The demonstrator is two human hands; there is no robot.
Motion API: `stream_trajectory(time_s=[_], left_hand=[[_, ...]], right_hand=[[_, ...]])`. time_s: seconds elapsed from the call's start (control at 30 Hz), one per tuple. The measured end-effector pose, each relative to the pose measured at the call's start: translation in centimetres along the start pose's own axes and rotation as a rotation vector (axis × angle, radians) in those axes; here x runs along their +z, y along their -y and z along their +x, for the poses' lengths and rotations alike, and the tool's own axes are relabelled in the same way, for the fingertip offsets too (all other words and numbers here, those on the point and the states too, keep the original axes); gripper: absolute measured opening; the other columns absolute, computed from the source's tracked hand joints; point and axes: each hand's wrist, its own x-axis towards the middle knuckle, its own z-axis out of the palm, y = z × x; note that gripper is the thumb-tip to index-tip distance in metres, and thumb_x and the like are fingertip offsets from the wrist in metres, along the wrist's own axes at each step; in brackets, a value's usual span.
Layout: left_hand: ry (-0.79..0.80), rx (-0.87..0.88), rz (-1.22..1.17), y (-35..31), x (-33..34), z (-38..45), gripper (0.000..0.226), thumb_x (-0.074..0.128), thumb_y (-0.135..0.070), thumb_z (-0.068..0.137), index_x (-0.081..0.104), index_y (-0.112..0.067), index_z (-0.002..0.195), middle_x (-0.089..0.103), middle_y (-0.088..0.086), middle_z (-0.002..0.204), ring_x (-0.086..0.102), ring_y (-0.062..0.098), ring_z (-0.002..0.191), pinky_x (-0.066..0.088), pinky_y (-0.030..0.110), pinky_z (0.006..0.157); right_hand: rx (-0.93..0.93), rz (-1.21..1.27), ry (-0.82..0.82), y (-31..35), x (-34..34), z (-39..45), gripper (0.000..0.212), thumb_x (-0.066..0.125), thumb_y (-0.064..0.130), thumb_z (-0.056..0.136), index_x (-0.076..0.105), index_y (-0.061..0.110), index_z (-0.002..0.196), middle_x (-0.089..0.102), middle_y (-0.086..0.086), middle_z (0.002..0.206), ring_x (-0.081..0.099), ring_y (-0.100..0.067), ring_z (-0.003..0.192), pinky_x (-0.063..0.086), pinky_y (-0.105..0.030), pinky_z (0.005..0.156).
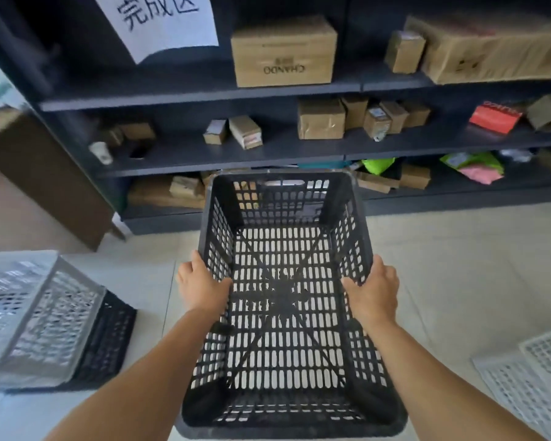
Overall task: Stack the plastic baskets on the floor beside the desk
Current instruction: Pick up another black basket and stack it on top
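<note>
The left hand (201,286) and the right hand (374,288) are each gripping a long side rim of the black basket (287,313) — thumbs lying inside, fingers wrapping over the outer walls. The basket is being held open side up, out in front over the pale tiled floor (458,265). To the left, a white basket (35,316) is sitting nested in another black one (109,335) on the floor. More white baskets (531,377) are lying at lower right — a dark shelf (236,154) of cardboard boxes (283,52) is standing ahead.
</note>
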Motion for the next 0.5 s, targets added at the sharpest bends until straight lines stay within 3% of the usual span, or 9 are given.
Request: stream_trajectory(time_s=[0.27, 0.5], left_hand=[[-0.147, -0.167, -0.058, 10.9, -12.6, 6.3, 0.077, 0.063, -0.006, 0.081, 0.022, -0.009, 0.147, 0.039, 0.015, 0.135, 0.029, 0.030, 0.130, 0.027, 0.046, 0.113], [-0.280, -0.276, -0.151, 18.8, -21.1, 9.0, 0.074, 0.062, 0.004, 0.078, 0.032, -0.011, 0.144, 0.043, 0.012, 0.128, 0.040, 0.024, 0.119, 0.035, 0.042, 0.110]], right_hand=[[-0.218, -0.036, 0.108, 14.3, 9.6, -4.9, 0.050, 0.059, 0.007, 0.087, 0.043, 0.012, 0.134, 0.048, -0.009, 0.122, 0.048, -0.025, 0.112, 0.048, -0.040, 0.095], [-0.367, -0.042, 0.213, 24.1, 16.6, -8.8, 0.061, 0.052, 0.003, 0.091, 0.030, 0.015, 0.147, 0.042, -0.009, 0.135, 0.044, -0.026, 0.123, 0.040, -0.039, 0.100]])
